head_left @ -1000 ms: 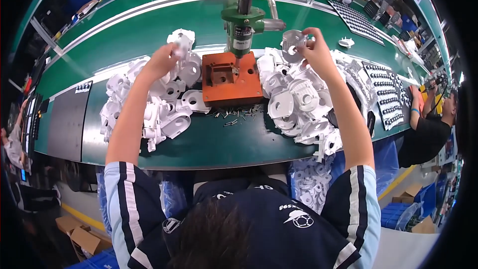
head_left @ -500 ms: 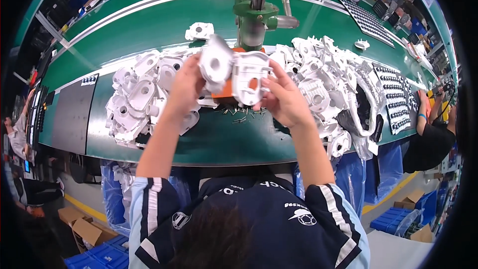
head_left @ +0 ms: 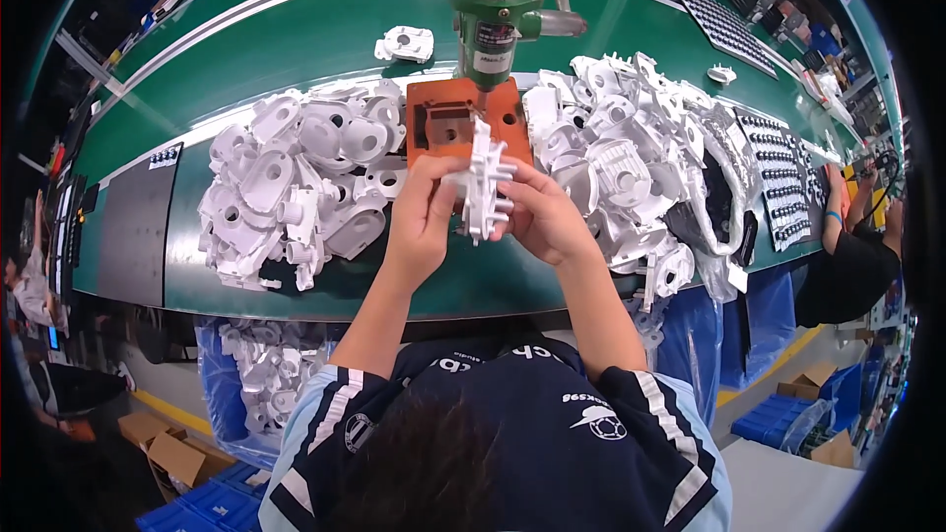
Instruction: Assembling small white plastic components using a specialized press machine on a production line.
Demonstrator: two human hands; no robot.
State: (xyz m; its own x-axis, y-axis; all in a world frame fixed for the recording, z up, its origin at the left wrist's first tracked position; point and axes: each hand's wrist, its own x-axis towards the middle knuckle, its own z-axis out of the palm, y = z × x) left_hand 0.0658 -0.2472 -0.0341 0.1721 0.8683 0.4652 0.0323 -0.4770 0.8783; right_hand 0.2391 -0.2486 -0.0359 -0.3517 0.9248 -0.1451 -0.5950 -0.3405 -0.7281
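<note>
Turned edge-on in front of me is a white plastic housing with short pegs standing out from its right side. My left hand grips it from the left with thumb and fingers. From the right, my right hand has its fingers closed on the pegged side. Whether this is one piece or two pressed together, I cannot tell. Just beyond it lies an orange fixture with a dark recess, under the green bench press. The part and my hands hide the fixture's near edge.
Heaps of white housings flank the fixture, one at left and one at right. A single white housing lies behind the left heap. Trays of small dark parts stand at far right, near another person's arm.
Half a second ago each hand held a separate white housing, face up and side by side. My hands have come together and lower, with the white plastic turned edge-on. The orange fixture is now uncovered.
</note>
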